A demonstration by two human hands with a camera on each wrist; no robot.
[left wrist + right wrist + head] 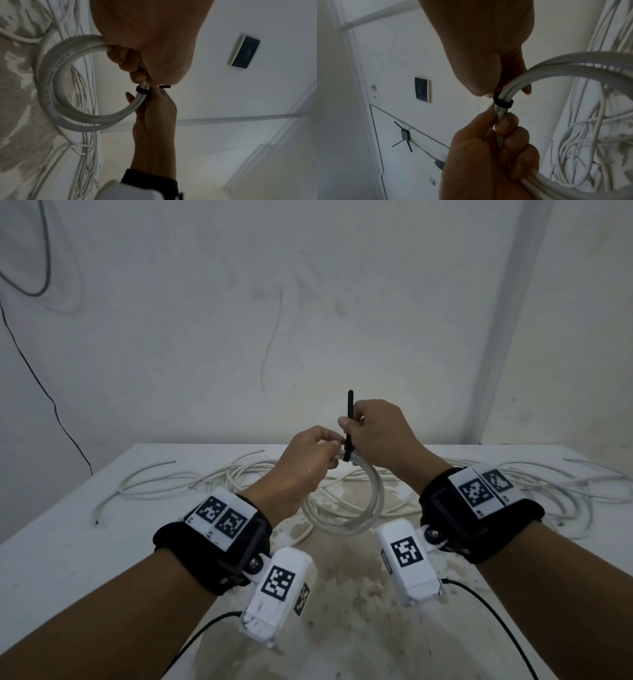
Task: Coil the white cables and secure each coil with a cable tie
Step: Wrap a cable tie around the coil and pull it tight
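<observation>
A small coil of white cable [375,501] hangs in the air above the table [68,539]. My left hand [334,445] grips the coil's top, fingers curled round the bundled strands [500,140]. A black cable tie [349,419] is wrapped round the strands right beside those fingers [503,103]. Its long tail stands upright, pinched by my right hand [349,426]. In the left wrist view the tie band [142,91] crosses the coil [49,88] between both hands.
Several loose white cables [219,477] lie tangled across the back of the table, more at the right [548,487]. A wall stands directly behind the table. A thin black wire [34,371] runs down the wall on the left.
</observation>
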